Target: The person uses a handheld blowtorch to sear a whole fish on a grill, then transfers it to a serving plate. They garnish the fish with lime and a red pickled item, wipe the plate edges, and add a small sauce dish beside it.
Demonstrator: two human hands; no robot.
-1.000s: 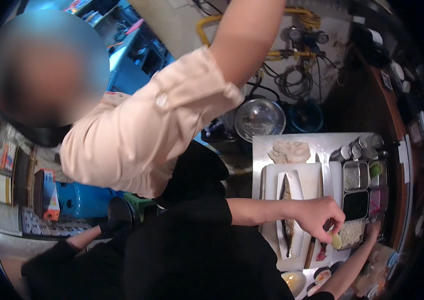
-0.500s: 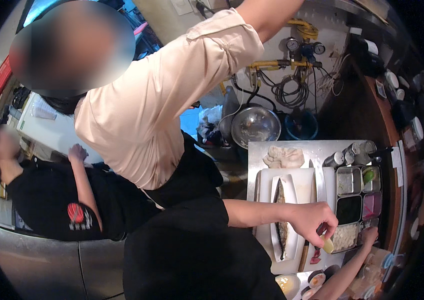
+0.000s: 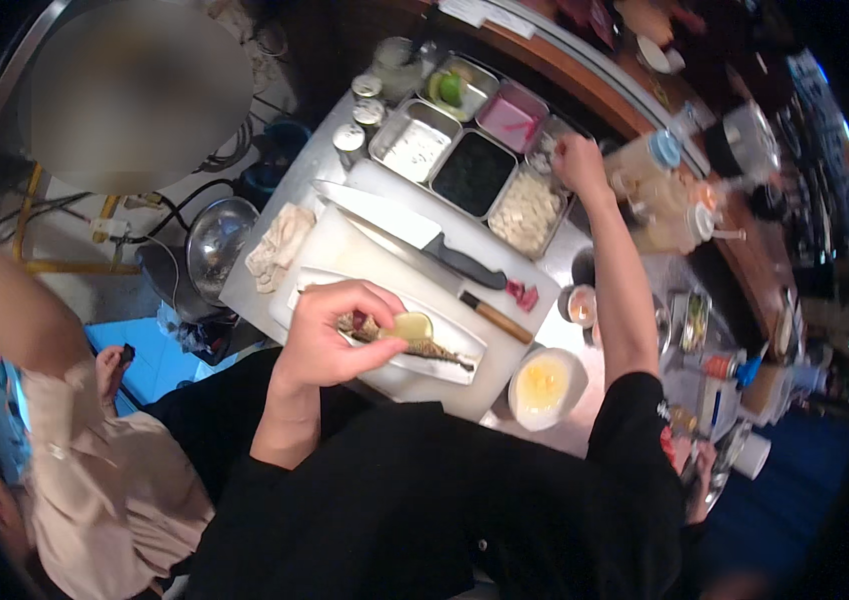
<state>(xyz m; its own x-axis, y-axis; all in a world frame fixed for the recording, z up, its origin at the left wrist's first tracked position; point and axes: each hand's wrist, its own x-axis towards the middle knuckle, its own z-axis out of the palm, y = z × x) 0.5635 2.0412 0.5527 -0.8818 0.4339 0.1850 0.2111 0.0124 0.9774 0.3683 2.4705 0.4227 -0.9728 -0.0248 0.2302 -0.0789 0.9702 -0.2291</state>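
Note:
My left hand (image 3: 330, 335) pinches a pale yellow-green citrus wedge (image 3: 413, 327) between thumb and fingers, above a long white plate (image 3: 460, 368). On that plate lies a browned whole fish (image 3: 430, 348), partly hidden by the hand. At the far right, my right hand (image 3: 579, 165) dips its bent fingers into a small metal container (image 3: 548, 140) with whitish contents; what they grip is hidden. Beyond the plate, a black-handled knife (image 3: 460, 262) and a wooden-handled knife (image 3: 495, 318) lie on the white cutting board (image 3: 365, 250). Some pinkish-red pieces (image 3: 522, 293) sit beside the handles.
Metal tins hold white cubes (image 3: 527, 212), dark green matter (image 3: 475, 175), pink slices (image 3: 515, 122) and a green citrus (image 3: 452, 88). Shakers (image 3: 350, 140) and a crumpled cloth (image 3: 280, 245) flank the board. A yellow-filled bowl (image 3: 543, 388) and squeeze bottles (image 3: 660, 150) stand rightward. A co-worker's arm (image 3: 15, 300) is at left.
The view has turned. My left hand has carried the citrus wedge from beside the board's pink pieces to above the plated fish. My right hand stays at the small container.

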